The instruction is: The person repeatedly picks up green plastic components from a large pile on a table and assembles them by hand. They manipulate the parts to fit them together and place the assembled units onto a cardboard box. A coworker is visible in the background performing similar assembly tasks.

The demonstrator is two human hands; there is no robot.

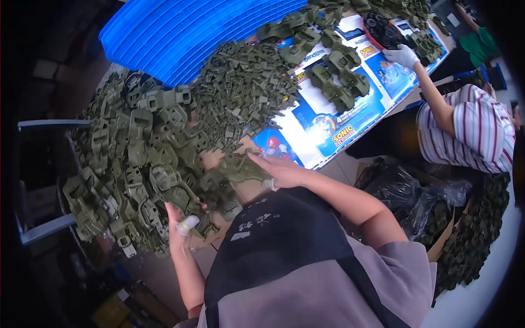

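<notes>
Extends bare left hand [175, 225], white-wrapped at one digit, toward twelve o'clock; angles bare, straight-fingered right hand [285, 171] toward ten.

**Losing detail toward the dark rim**

Hiding most fingers of the left hand [178, 225] among olive-green plastic vehicle shells [139, 188], leaving any grip unclear. Showing too little beneath the right hand [283, 171] for telling hold from touch on the olive-green bracket-like part [240, 169]. Cutting off the blue ribbed tray [202, 35] at the top edge. Shrinking heaped small clips [240, 87] and black parts [381, 30] in the red-rimmed bowl [370, 39] past recognition. Covering some brown cardboard [249, 190] with the black apron [290, 229]. Blurring a yellow object [112, 311] into lower-left darkness. Fading the striped-shirted co-worker [470, 131] into the right rim.
</notes>
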